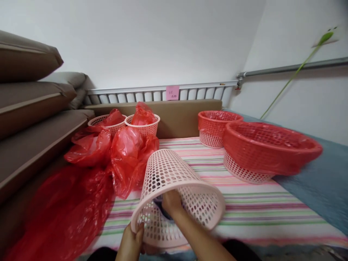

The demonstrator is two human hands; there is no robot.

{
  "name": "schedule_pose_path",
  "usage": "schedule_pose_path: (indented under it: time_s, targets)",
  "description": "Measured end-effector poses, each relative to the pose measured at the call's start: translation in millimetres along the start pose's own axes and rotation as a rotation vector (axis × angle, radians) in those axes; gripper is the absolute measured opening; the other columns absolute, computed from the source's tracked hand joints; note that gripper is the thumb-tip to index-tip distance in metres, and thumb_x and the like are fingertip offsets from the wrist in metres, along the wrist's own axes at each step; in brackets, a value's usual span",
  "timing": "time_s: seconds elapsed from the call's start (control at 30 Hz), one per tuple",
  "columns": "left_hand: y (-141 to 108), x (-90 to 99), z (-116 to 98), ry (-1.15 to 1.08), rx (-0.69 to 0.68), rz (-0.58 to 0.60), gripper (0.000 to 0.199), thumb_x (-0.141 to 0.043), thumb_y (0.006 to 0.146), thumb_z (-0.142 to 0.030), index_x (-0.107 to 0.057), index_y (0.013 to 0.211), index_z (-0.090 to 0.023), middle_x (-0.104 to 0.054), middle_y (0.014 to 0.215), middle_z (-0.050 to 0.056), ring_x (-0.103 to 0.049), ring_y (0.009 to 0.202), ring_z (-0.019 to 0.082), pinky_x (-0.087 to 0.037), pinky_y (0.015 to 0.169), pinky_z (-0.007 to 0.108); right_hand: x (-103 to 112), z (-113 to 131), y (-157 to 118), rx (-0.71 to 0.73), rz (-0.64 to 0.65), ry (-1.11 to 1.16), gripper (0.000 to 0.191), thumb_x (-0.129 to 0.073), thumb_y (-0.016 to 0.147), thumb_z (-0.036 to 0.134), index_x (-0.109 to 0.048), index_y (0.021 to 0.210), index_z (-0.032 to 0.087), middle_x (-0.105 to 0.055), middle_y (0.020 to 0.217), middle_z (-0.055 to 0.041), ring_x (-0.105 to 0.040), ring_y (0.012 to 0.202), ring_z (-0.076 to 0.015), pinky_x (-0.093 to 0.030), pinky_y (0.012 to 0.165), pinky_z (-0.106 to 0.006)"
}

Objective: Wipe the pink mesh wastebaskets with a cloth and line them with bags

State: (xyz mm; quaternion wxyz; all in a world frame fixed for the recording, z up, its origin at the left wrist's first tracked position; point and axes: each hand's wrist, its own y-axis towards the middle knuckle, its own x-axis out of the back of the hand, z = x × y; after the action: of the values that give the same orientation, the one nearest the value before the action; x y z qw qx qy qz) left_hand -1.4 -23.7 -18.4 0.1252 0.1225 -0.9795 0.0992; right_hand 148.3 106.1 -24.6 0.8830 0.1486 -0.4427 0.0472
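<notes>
A pale pink perforated plastic wastebasket [170, 165] lies tilted on its side, its round mouth facing me. My left hand [132, 237] is closed on the lower left of its rim, thumb showing over the edge. Through the mouth reaches my right hand [172, 203], closed inside the basket. Beneath those fingers a dark cloth [162, 211] is partly visible against the inner wall; the hand and the basket's holes hide much of it.
Red plastic bags [126, 156] lie crumpled on the left, beside two pink baskets [145, 129] with red plastic in them. At right stand two baskets [246, 168] lined with red bags. Stacked brown cushions [24, 105] border the left; a striped sheet [244, 203] covers the bed.
</notes>
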Motion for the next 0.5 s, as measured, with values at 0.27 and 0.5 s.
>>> schedule_pose_path:
  time_s: [0.27,0.5]
  targets:
    - [-10,0.8,-32,0.062,-0.018,0.031,0.031,-0.052,0.075,-0.044,-0.060,0.079,-0.014,-0.060,0.042,0.001,-0.055,0.035,0.019,-0.038,0.036,0.024,5,-4,-119,0.045,0.124,-0.303,0.041,-0.044,0.065,0.004,-0.061,0.098,0.020,-0.063,0.100,-0.0095,-0.056,0.094,-0.0301,-0.041,0.079,-0.040]
    - [-4,6.4,-25,0.162,-0.005,0.017,0.039,-0.050,0.076,-0.043,-0.059,0.094,-0.010,-0.070,0.065,0.010,-0.066,0.056,0.025,-0.049,0.048,0.029,21,0,-84,0.090,0.158,-0.318,0.042,-0.047,0.063,0.005,-0.062,0.101,0.016,-0.064,0.100,-0.0135,-0.058,0.092,-0.0301,-0.041,0.079,-0.040]
